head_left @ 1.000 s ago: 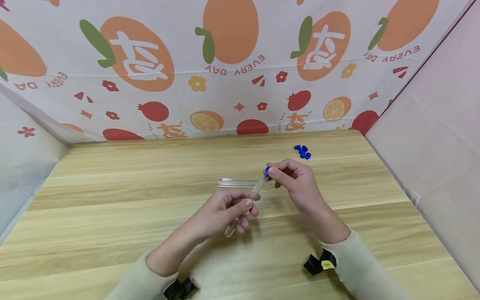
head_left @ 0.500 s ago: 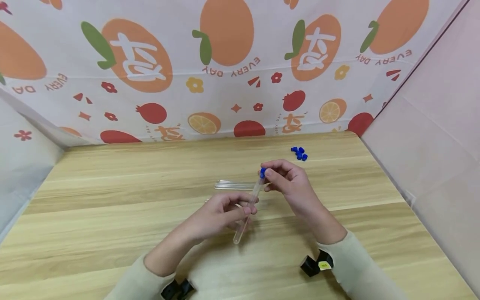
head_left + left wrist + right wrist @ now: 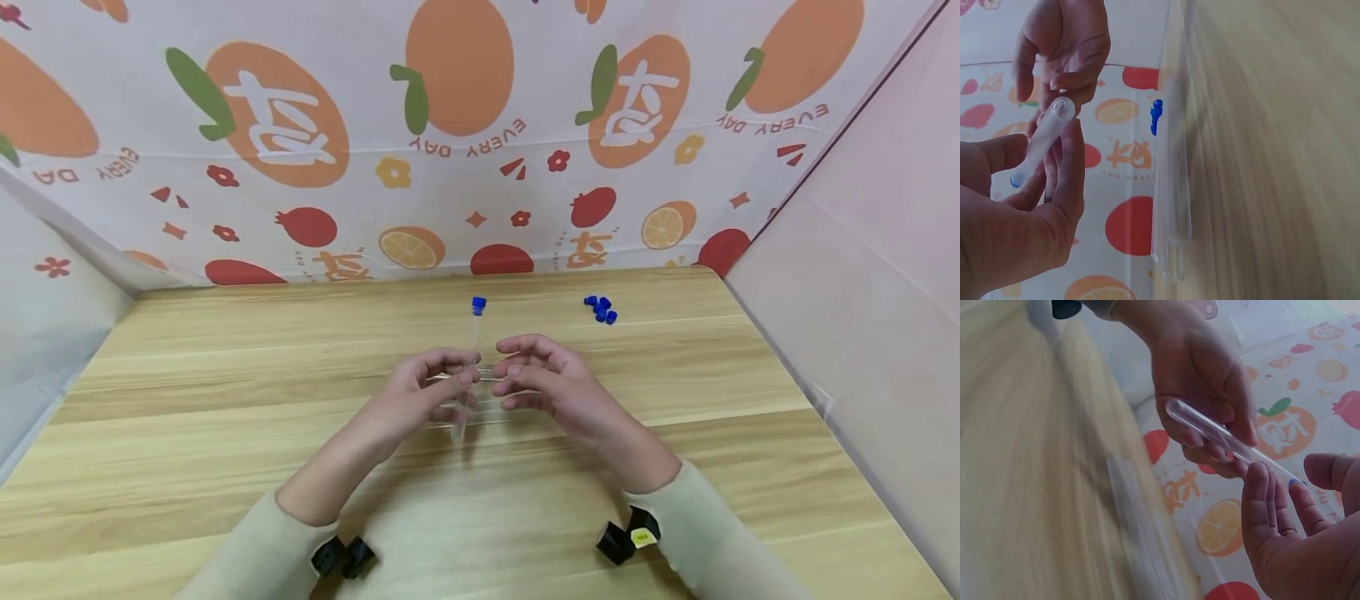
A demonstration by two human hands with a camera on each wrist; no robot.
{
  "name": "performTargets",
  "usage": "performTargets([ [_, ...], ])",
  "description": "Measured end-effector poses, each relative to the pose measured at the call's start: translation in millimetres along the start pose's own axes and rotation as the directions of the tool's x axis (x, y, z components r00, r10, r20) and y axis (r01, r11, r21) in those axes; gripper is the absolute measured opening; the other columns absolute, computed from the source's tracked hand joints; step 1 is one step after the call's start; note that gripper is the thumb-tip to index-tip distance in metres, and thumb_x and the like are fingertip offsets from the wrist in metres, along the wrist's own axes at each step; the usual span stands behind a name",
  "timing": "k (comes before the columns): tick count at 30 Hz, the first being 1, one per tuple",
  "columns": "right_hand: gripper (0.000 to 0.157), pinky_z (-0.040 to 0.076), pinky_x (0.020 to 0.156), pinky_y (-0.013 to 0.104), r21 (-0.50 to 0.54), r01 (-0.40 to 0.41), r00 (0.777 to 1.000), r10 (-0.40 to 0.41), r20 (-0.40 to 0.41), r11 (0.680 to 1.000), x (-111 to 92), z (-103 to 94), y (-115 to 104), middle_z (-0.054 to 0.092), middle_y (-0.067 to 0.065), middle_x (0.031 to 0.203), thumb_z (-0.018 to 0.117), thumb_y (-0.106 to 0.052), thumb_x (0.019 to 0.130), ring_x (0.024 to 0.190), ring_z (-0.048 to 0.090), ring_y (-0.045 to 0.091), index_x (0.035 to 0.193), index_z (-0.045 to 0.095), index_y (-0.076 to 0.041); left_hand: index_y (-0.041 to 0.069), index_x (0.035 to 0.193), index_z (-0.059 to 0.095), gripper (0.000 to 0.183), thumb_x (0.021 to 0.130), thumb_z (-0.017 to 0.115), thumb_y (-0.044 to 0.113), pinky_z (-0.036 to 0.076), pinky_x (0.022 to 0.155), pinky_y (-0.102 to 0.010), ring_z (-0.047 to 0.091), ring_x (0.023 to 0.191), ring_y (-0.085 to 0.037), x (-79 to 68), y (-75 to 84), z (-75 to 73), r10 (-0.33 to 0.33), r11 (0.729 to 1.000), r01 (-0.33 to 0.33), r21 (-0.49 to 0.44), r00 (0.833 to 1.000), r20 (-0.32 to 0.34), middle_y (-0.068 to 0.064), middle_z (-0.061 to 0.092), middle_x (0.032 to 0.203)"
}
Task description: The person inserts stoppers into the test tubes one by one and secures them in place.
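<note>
My left hand (image 3: 412, 392) pinches a clear test tube (image 3: 476, 335) between thumb and fingers. The tube stands nearly upright above the table, and a blue stopper (image 3: 478, 306) plugs its top end. Its rounded bottom points toward the camera in the left wrist view. Just to the right, my right hand (image 3: 562, 387) holds nothing; its fingers are spread and loosely bent beside the tube. Several more clear test tubes (image 3: 1179, 206) lie side by side on the table beneath the hands, which partly hide them in the head view.
A small cluster of blue stoppers (image 3: 601, 309) lies toward the back right of the wooden table (image 3: 225, 400). Behind the table hangs a fruit-patterned cloth (image 3: 360, 200), with a pale panel (image 3: 877, 250) along the right side. Black wrist devices (image 3: 617, 543) sit at both cuffs.
My right hand has let go of the blue stopper and its fingers have spread. My left hand has moved left and up, turning the stoppered tube more upright.
</note>
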State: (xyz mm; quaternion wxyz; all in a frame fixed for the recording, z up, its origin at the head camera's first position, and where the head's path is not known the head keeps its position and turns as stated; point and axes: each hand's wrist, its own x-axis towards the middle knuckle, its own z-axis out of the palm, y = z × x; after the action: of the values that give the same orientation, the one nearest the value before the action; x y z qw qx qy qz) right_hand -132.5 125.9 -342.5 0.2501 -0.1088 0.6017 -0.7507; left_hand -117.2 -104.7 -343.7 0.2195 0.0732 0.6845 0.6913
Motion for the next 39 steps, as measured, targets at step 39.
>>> performTargets([
  [39, 0.034, 0.054, 0.097, 0.038, 0.058, -0.231, 0.973, 0.230, 0.022, 0.971, 74.3, 10.4, -2.0, 0.065, 0.017, 0.122, 0.053, -0.009, 0.103, 0.105, 0.068, 0.024, 0.137, 0.056, -0.012, -0.006, 0.135, 0.051, 0.037, 0.103, 0.054, 0.013, 0.061, 0.081, -0.040, 0.064, 0.092, -0.020, 46.6, 8.9, -39.4, -0.073, 0.993, 0.084, 0.080, 0.988, -0.136, -0.016, 0.057, 0.113],
])
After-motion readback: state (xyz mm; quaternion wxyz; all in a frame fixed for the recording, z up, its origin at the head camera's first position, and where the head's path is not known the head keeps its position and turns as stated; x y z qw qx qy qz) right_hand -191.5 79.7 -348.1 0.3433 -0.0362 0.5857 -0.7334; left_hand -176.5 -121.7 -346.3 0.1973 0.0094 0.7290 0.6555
